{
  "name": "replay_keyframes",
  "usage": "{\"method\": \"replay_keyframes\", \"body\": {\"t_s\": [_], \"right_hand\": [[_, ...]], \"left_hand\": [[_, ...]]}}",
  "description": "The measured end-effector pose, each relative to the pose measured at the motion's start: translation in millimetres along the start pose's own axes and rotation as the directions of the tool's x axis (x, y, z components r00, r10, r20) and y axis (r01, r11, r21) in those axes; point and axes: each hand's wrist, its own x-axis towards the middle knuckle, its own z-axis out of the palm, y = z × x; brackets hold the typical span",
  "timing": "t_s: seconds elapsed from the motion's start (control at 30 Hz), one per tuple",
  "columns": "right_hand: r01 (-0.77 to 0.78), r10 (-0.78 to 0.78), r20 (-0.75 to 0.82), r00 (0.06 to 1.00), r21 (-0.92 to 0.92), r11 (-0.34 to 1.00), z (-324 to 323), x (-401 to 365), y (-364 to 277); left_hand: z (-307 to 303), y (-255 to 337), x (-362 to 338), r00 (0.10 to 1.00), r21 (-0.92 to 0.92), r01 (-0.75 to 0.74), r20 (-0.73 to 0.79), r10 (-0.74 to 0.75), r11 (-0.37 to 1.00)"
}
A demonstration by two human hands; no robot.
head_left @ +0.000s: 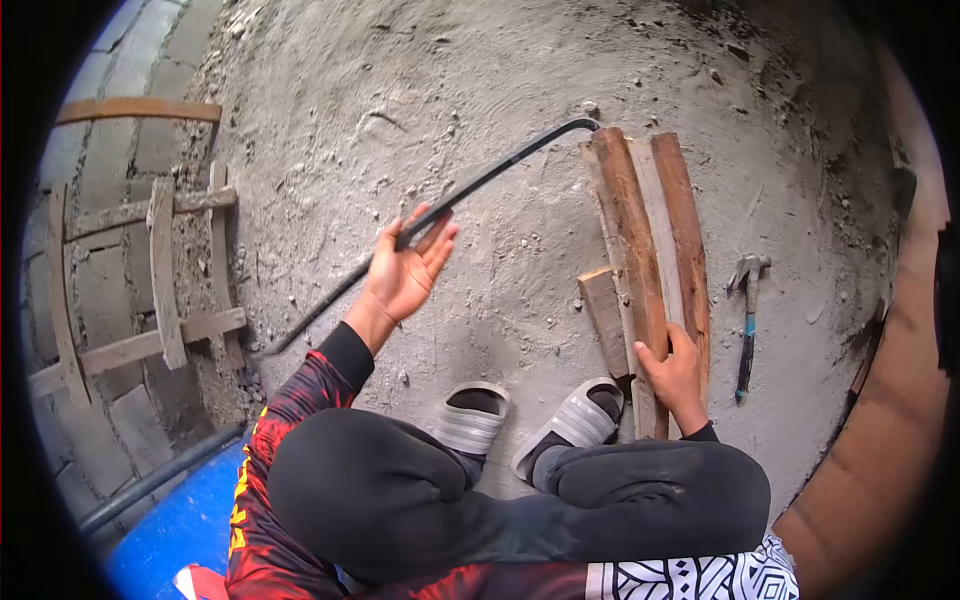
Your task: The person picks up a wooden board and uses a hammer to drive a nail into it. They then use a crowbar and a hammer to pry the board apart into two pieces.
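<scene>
My left hand [402, 282] is turned palm up, with a black crowbar [490, 177] lying across it between thumb and fingers. The fingers are fairly straight, so the hold looks loose. The bar's hooked end is beside the far end of the wooden planks; its other end slants down to the left, at the ground. My right hand [672, 378] grips the near part of a rough brown wooden plank [632, 225], thumb on top, some fingers hidden. Beside it are a greyish plank [660, 205], another brown plank [684, 215] and a short wood piece [603, 305].
A claw hammer [747, 325] lies on the rough grey ground [500, 270] to the right. Nailed wooden slats [165, 270] stand against a block wall [110, 285] at left. A blue object [185, 525] and a pipe [160, 480] are at lower left. My sandalled feet [570, 430] are near the planks.
</scene>
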Motion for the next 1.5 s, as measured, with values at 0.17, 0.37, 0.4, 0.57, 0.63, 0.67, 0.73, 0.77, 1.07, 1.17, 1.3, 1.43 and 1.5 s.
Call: {"method": "replay_keyframes", "body": {"t_s": [0.17, 0.37, 0.4, 0.57, 0.63, 0.67, 0.73, 0.77, 1.07, 1.17, 1.3, 1.43, 1.5], "right_hand": [[-0.042, 0.042, -0.003, 0.999, 0.006, 0.999, 4, 0, -4], [-0.062, 0.062, -0.009, 0.998, -0.021, 0.998, 2, -5, -16], [-0.057, 0.057, -0.016, 0.998, -0.011, 0.998, 1, -4, -18], [-0.043, 0.043, 0.009, 0.999, -0.037, 0.998, -4, -2, -9], [-0.057, 0.059, 0.017, 0.998, -0.082, 0.995, -8, -3, -13], [-0.055, 0.056, 0.034, 0.998, -0.035, 0.998, -9, -2, -13], [-0.027, 0.027, 0.082, 0.996, 0.004, 1.000, -13, -4, -9], [-0.039, 0.037, 0.097, 0.995, 0.020, 0.999, -10, -6, -8], [-0.054, 0.054, 0.011, 0.998, -0.008, 0.998, 10, -6, -17], [-0.043, 0.042, -0.007, 0.999, -0.036, 0.998, 7, -6, -6], [-0.013, 0.015, 0.046, 0.999, -0.033, 0.999, 8, -4, -7], [-0.061, 0.061, 0.083, 0.995, 0.003, 0.998, 11, -1, -13], [-0.052, 0.057, 0.066, 0.996, -0.069, 0.996, 13, -3, -14]], "left_hand": [[-18, -44, -21, 0.998, -0.192, 0.060, 0.043, -0.053, 0.980], [-35, -36, 4, 0.964, -0.284, -0.011, 0.251, 0.086, 0.959], [-28, -29, 7, 0.964, -0.205, -0.061, 0.242, 0.111, 0.977], [15, -9, 9, 0.973, 0.020, -0.161, 0.173, 0.156, 0.987], [17, -15, 12, 0.966, -0.036, -0.119, 0.228, 0.124, 0.992], [19, -24, 14, 0.967, -0.081, -0.068, 0.239, 0.086, 0.994], [17, -48, 16, 0.946, -0.246, 0.084, 0.325, 0.000, 0.966], [13, -59, 16, 0.952, -0.278, 0.089, 0.307, 0.001, 0.957], [-36, 56, 2, 0.885, -0.372, -0.209, 0.321, 0.337, 0.904], [-81, 97, -29, 0.862, -0.318, -0.371, 0.231, 0.451, 0.872], [-165, 98, -73, 0.868, -0.355, -0.456, 0.027, 0.497, 0.816], [-195, 78, -103, 0.805, -0.363, -0.594, -0.249, 0.539, 0.718], [-215, 75, -111, 0.769, -0.362, -0.637, -0.353, 0.532, 0.681]]}}
